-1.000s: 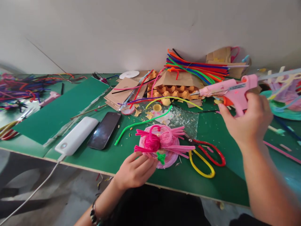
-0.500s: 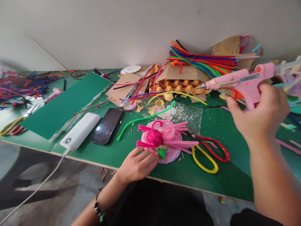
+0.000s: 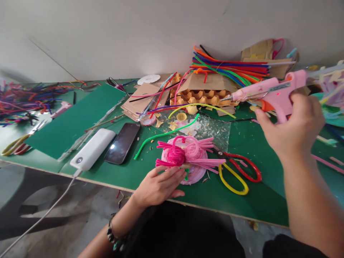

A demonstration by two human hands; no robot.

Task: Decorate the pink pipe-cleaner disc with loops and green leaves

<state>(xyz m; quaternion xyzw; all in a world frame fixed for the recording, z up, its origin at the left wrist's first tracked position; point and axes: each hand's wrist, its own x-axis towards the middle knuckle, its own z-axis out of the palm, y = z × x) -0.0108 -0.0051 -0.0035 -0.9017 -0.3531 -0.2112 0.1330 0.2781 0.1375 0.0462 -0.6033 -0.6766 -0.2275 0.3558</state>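
A pink pipe-cleaner craft (image 3: pixel 197 175) lies on the green table, with a round pale pink base and two wound balls, one dark pink and one light. Bundles of cut ends stick out at both sides. My left hand (image 3: pixel 161 186) rests against its lower left edge, fingers stretched out and thumb apart. Those fingers partly cover a small green piece (image 3: pixel 186 174) on the base. Raised at the right, my right hand (image 3: pixel 298 129) grips a pink hot glue gun (image 3: pixel 279 94), its nozzle pointing left. Scissors (image 3: pixel 236 175) with red and yellow handles lie right of the craft.
A green pipe cleaner (image 3: pixel 163 136), a phone (image 3: pixel 122 143) and a white power bank (image 3: pixel 92 150) with a cable lie to the left. Behind are cardboard, an egg tray (image 3: pixel 204 96) and a pipe-cleaner bundle (image 3: pixel 231 68). More scissors (image 3: pixel 18 145) lie far left.
My left fingers have straightened and slid over the green piece, and the thumb has spread away from them. The glue gun in my right hand has shifted slightly left.
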